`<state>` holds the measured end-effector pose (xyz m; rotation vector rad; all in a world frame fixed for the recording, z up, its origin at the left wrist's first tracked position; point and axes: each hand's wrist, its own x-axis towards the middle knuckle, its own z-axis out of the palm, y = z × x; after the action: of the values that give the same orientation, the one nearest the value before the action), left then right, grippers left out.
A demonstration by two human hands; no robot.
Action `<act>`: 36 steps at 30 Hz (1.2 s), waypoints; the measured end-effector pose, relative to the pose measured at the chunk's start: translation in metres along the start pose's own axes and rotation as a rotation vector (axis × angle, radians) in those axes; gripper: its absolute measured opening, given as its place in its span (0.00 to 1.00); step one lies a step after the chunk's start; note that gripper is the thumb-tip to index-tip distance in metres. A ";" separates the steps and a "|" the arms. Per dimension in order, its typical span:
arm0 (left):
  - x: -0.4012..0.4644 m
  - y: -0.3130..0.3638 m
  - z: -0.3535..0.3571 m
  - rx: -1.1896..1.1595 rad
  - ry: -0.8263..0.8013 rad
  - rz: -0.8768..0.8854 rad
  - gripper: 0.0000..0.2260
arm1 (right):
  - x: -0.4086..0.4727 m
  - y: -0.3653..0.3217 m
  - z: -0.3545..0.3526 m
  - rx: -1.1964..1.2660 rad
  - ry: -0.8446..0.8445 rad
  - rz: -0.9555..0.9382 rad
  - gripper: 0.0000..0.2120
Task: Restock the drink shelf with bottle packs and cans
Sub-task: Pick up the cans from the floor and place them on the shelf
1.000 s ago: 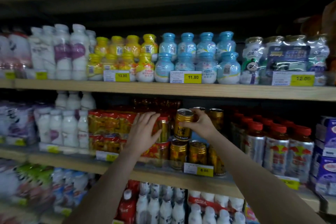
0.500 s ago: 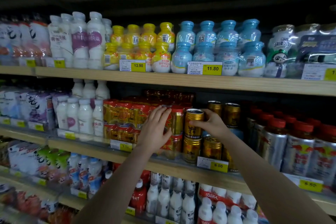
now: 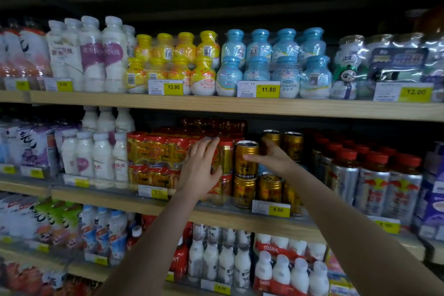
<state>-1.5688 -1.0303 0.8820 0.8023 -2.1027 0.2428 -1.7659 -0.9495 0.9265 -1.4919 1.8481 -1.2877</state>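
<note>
Head view, dim and a bit blurry. Hard to read the writing on most labels; far edges left and right smeared. Top shelf cut off by dark shadow. Cans behind the front row half hidden.

Left hand [image 3: 200,170] flat with fingers spread, pressing on the red and gold can pack [image 3: 165,149] on the middle shelf [image 3: 240,220]. Part of that pack hidden behind the hand.

Right hand [image 3: 272,157] wrapped round the gold can [image 3: 245,160], thumb in front, other fingers hidden behind it. Gold can upright, shiny, silver top, dark writing on the side. Standing on top of a lower gold can [image 3: 243,191], just right of the pack. More gold cans [image 3: 292,143] just behind, partly covered by the hand.

Yellow price tag [image 3: 278,210] under the cans. Red-capped bottles [image 3: 374,185] to the right. White bottles [image 3: 93,154] to the left. Yellow bottle packs [image 3: 177,62] and blue bottle packs [image 3: 271,62] on the shelf above.
</note>
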 end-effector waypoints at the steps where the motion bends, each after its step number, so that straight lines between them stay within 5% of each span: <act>1: -0.004 0.007 0.000 -0.030 0.029 0.009 0.28 | -0.009 -0.002 -0.005 0.018 0.033 -0.016 0.48; 9: -0.101 0.092 0.036 -0.402 -0.153 0.095 0.18 | -0.159 0.079 -0.034 -0.358 0.156 -0.109 0.24; 24: -0.508 0.185 0.166 -0.650 -1.063 -0.050 0.20 | -0.495 0.385 0.081 -0.299 -0.061 0.733 0.29; 29: -0.647 0.179 0.216 -0.728 -1.260 -0.093 0.28 | -0.585 0.477 0.148 -0.233 -0.059 0.927 0.32; 33: -0.744 0.174 0.263 -0.810 -1.322 -0.174 0.20 | -0.636 0.556 0.208 -0.188 -0.061 1.006 0.36; 36: -0.835 0.169 0.319 -0.840 -1.366 -0.151 0.34 | -0.667 0.635 0.260 -0.162 -0.077 1.019 0.38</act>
<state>-1.5204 -0.6571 0.0543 0.5968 -2.8646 -1.5826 -1.6713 -0.4433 0.1199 -0.4494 2.2034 -0.5730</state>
